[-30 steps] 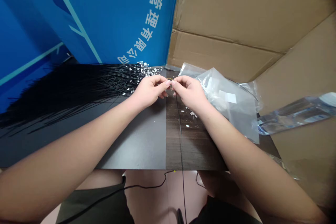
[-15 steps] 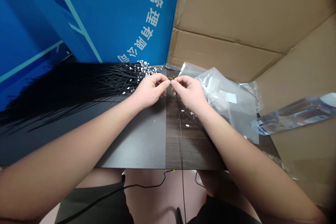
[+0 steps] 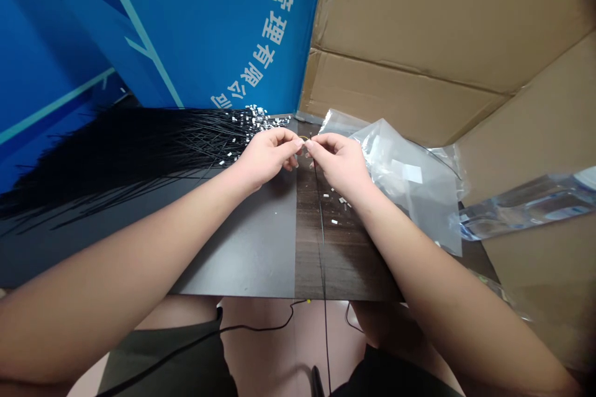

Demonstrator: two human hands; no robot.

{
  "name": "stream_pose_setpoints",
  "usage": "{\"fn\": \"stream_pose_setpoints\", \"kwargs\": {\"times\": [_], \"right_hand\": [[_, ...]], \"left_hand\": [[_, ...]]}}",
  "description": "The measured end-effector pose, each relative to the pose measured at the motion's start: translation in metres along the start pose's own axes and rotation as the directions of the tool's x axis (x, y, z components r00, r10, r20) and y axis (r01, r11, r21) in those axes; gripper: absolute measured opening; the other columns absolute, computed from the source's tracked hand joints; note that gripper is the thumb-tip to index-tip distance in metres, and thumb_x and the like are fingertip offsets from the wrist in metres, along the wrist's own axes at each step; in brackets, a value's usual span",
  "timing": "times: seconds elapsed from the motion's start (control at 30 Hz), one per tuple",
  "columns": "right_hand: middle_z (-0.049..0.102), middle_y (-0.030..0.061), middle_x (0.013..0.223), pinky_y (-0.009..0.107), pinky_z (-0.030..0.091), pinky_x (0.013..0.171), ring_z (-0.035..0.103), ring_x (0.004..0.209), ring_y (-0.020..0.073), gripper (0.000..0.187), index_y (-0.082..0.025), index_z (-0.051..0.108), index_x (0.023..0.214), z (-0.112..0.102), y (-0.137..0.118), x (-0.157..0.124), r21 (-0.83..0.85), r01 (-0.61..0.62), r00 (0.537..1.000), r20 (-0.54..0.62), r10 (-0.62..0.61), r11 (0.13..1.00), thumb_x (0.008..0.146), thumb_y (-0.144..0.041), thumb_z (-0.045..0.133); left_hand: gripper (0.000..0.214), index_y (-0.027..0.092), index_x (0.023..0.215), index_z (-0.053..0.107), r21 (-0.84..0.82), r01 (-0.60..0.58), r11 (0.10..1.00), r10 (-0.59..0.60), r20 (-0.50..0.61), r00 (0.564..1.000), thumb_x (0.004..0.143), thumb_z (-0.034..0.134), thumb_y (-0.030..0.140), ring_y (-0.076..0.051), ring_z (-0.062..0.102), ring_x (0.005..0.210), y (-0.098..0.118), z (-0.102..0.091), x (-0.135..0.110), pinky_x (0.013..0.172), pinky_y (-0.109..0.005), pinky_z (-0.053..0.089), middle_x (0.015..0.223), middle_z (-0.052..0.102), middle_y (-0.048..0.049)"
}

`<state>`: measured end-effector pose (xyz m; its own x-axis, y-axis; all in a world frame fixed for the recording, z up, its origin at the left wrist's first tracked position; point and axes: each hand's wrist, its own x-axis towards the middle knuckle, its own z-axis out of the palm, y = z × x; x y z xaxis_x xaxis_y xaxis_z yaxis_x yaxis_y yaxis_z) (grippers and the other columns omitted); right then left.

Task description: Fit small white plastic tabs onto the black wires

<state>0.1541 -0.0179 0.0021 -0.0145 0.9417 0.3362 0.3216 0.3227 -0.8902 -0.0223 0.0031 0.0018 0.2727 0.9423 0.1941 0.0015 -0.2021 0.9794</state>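
Note:
My left hand is closed in a pinch at the table's back edge. Its thumb and forefinger meet at one end of a short yellow wire, and whatever small piece they grip is hidden. Close beside it, my right hand pinches the upper end of a thin black cable, which hangs down past the table's front edge toward the floor. The fingertips of both hands almost touch. Left of my left hand lies a thick bundle of black cables, with small white connectors at their near ends.
Small white pieces lie on the dark wood table. Clear plastic bags rest to the right, beside a plastic bottle. A blue panel and cardboard stand behind. Another black cable hangs below the table.
Both hands keep their pinch and have barely moved. The whole view has shifted slightly.

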Motion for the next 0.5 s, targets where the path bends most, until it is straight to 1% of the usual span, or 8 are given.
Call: {"fn": "stream_pose_setpoints", "kwargs": {"times": [0.1,0.2,0.3,0.4,0.5], "right_hand": [[0.069,-0.0004,0.069,0.029,0.047,0.062,0.059,0.060,0.0120,0.019,-0.019,0.073,0.078,0.0004,-0.0024,0.0001,0.046,-0.040,0.999,0.003,0.040,0.998,0.088,-0.035,0.072],[0.070,-0.0004,0.069,0.028,0.047,0.059,0.059,0.057,0.0112,0.017,-0.019,0.074,0.079,0.0013,-0.0036,0.0000,0.126,-0.105,0.993,0.057,0.099,0.986,0.085,-0.034,0.076],[0.070,-0.0003,0.067,0.027,0.046,0.056,0.057,0.054,0.0102,0.015,-0.018,0.075,0.079,0.0008,-0.0051,-0.0008,0.162,-0.163,0.983,0.112,0.146,0.973,0.083,-0.032,0.077],[0.070,0.0002,0.066,0.025,0.041,0.052,0.055,0.053,0.0095,0.014,-0.018,0.075,0.077,0.0000,-0.0067,-0.0027,0.132,-0.191,0.974,0.148,0.171,0.973,0.082,-0.030,0.077],[0.070,0.0005,0.066,0.025,0.039,0.050,0.054,0.052,0.0093,0.015,-0.018,0.074,0.074,0.0012,-0.0067,-0.0041,0.116,-0.208,0.965,0.187,0.185,0.971,0.082,-0.031,0.077]], "left_hand": [[0.008,0.016,0.078,0.069,-0.138,0.084,0.987,-0.093,-0.061,0.994,0.081,0.073,0.022,-0.010,0.061,0.061,0.0017,-0.0004,0.0016,0.059,-0.024,0.048,0.076,0.070,-0.0028],[0.006,0.016,0.074,0.070,-0.218,0.155,0.963,-0.175,-0.075,0.982,0.077,0.073,0.021,-0.010,0.059,0.061,0.0018,-0.0014,0.0034,0.058,-0.024,0.047,0.075,0.069,-0.0027],[0.008,0.016,0.070,0.071,-0.233,0.166,0.958,-0.189,-0.079,0.979,0.073,0.075,0.022,-0.009,0.056,0.060,0.0018,-0.0023,0.0036,0.056,-0.023,0.044,0.072,0.068,-0.0024],[0.010,0.016,0.068,0.071,-0.227,0.156,0.961,-0.179,-0.084,0.980,0.071,0.077,0.024,-0.008,0.050,0.058,0.0031,-0.0020,0.0022,0.052,-0.022,0.038,0.073,0.068,-0.0022],[0.012,0.016,0.066,0.069,-0.252,0.169,0.953,-0.197,-0.090,0.976,0.069,0.078,0.023,-0.008,0.047,0.057,0.0043,-0.0014,0.0015,0.051,-0.023,0.036,0.072,0.066,-0.0019]]}}
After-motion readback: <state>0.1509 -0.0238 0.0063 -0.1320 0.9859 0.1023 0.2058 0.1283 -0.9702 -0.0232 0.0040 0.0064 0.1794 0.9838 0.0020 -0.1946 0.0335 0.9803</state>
